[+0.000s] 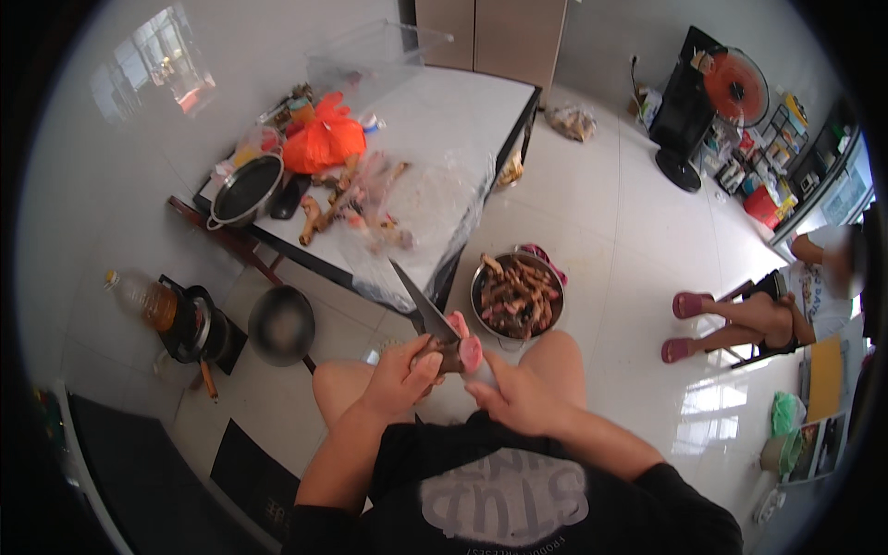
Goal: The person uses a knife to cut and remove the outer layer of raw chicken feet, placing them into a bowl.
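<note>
My left hand (406, 374) grips a brown piece of meat (444, 354) that looks like an animal's foot, its pink cut end turned to the right. In my right hand (513, 392) is the pale handle of a knife; the knife's blade (427, 309) points up and left and lies against the meat. Both hands are above my lap. Just beyond my knees, a round metal pot (474, 305) full of similar brown pieces stands on the floor. More such pieces (316, 218) lie on the table (485, 97), partly on clear plastic sheeting (444, 229).
An orange plastic bag (326, 142) and a strainer-like pan (246, 187) stand on the table. To the left are a wok (281, 326), a burner (201, 326) and an oil bottle (149, 302). At right a person (770, 319) sits near a fan (735, 90).
</note>
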The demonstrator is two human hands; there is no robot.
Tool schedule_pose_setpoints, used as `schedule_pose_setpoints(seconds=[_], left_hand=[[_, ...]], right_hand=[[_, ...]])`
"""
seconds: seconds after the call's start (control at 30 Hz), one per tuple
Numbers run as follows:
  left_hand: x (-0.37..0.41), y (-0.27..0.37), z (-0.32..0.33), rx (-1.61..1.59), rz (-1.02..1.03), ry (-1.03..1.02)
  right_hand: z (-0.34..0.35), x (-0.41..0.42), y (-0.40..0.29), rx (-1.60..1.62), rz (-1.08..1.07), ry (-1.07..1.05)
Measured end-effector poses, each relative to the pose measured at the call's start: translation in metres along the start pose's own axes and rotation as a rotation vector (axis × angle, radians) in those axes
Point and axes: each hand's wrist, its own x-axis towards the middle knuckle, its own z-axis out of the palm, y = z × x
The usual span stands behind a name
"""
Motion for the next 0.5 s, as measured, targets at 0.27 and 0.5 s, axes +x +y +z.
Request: schedule_pose_setpoints(seconds=[0.27, 0.5], left_hand=[[-0.012, -0.008, -0.022, -0.039, 0.063, 0.223], [-0.002, 0.009, -0.025, -0.160, 0.228, 0.309]], right_hand=[[-0.015, 0.003, 0.006, -0.053, -0.144, -0.123], [-0.021, -0.025, 0.060, 0.221, -0.015, 0.262]])
